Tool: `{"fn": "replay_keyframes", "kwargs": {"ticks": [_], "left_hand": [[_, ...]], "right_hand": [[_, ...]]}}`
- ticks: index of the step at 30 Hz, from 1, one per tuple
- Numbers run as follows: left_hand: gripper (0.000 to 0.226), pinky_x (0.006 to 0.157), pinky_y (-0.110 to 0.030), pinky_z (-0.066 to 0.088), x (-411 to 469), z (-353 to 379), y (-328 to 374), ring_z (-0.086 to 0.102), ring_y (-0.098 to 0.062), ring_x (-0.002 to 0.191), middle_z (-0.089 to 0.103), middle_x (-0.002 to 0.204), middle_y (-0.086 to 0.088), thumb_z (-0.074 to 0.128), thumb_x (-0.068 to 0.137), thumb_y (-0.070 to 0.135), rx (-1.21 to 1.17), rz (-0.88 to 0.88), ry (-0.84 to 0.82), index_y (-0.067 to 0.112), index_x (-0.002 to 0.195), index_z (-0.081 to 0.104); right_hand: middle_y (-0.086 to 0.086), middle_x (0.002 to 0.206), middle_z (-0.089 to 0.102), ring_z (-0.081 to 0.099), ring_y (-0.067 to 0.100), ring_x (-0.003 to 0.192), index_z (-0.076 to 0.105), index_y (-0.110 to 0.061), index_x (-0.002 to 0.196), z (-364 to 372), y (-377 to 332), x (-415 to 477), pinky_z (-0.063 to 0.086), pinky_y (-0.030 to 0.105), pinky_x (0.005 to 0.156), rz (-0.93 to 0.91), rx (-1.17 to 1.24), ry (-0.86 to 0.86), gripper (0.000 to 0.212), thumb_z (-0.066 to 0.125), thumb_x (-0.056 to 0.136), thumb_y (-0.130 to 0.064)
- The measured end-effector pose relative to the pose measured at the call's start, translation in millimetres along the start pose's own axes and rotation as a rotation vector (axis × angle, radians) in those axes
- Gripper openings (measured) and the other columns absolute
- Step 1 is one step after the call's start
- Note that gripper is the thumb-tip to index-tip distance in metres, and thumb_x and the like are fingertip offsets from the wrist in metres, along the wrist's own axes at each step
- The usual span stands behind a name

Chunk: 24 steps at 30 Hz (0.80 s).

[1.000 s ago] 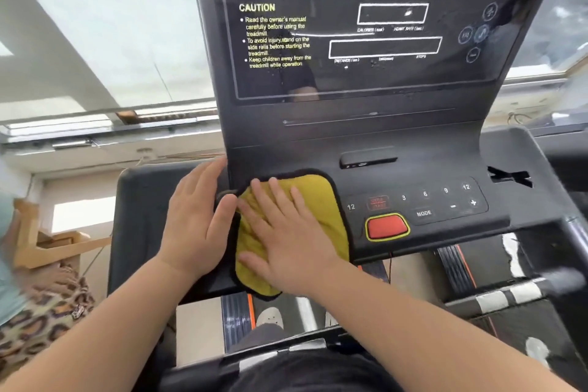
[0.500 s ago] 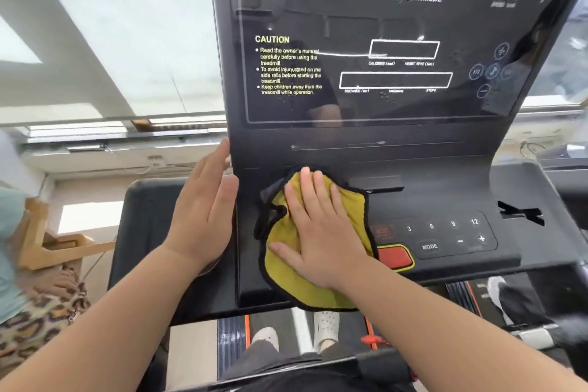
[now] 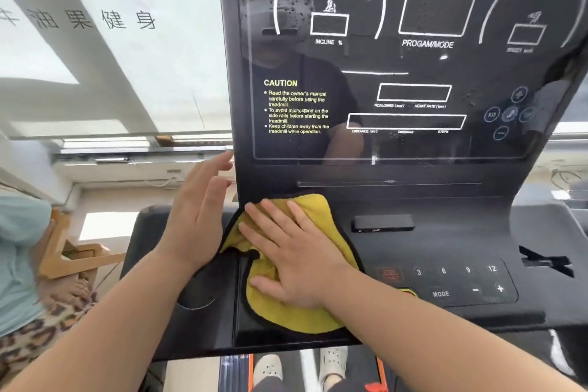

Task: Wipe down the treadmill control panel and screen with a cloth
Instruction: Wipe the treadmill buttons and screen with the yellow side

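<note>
One yellow cloth (image 3: 305, 317), two hands (image 3: 297, 259), one control panel (image 3: 445, 251).

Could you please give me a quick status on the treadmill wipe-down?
Right hand flat on yellow cloth, low on control panel. Left hand open beside console edge, holding nothing. Screen not yet reached, droplets showing. Nothing in the way.
</note>
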State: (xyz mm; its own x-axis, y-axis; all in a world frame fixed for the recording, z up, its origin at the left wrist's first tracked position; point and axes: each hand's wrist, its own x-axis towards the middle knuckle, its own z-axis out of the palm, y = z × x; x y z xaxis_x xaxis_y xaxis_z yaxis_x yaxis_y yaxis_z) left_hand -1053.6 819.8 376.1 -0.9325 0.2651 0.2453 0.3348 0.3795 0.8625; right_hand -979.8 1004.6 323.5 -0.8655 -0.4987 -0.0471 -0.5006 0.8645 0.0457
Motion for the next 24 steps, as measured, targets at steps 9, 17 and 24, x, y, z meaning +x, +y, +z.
{"fn": "replay_keyframes", "kwargs": {"ticks": [9,17,24], "left_hand": [[0.093,0.098,-0.025,0.044,17,-16,9,0.06,-0.003,0.112,0.059,0.137,0.005,0.017,0.086,0.087,-0.124,-0.057,0.101,0.024,0.145,0.05],[0.087,0.114,-0.05,0.037,37,-8,28,0.048,-0.011,0.136,0.046,0.153,0.01,0.016,0.09,0.083,-0.122,0.03,0.044,0.028,0.152,0.041],[0.087,0.111,-0.049,0.041,64,-11,37,0.051,-0.015,0.13,0.044,0.153,0.012,0.017,0.087,0.085,-0.175,0.09,0.073,0.036,0.158,0.023]], "right_hand": [[0.019,0.163,-0.032,-0.026,0.038,0.153,-0.01,-0.011,0.16,-27,8,41,-0.014,0.053,0.125,0.349,-0.123,0.299,0.107,0.038,0.091,-0.077],[0.035,0.165,-0.008,-0.01,0.05,0.154,0.005,-0.001,0.16,-33,40,12,0.005,0.065,0.124,0.801,0.082,0.477,0.107,0.026,0.093,-0.081],[0.033,0.166,0.007,0.002,0.055,0.152,0.019,-0.02,0.16,-104,119,41,0.001,0.073,0.12,0.592,-0.145,0.633,0.092,0.035,0.092,-0.08]]}}
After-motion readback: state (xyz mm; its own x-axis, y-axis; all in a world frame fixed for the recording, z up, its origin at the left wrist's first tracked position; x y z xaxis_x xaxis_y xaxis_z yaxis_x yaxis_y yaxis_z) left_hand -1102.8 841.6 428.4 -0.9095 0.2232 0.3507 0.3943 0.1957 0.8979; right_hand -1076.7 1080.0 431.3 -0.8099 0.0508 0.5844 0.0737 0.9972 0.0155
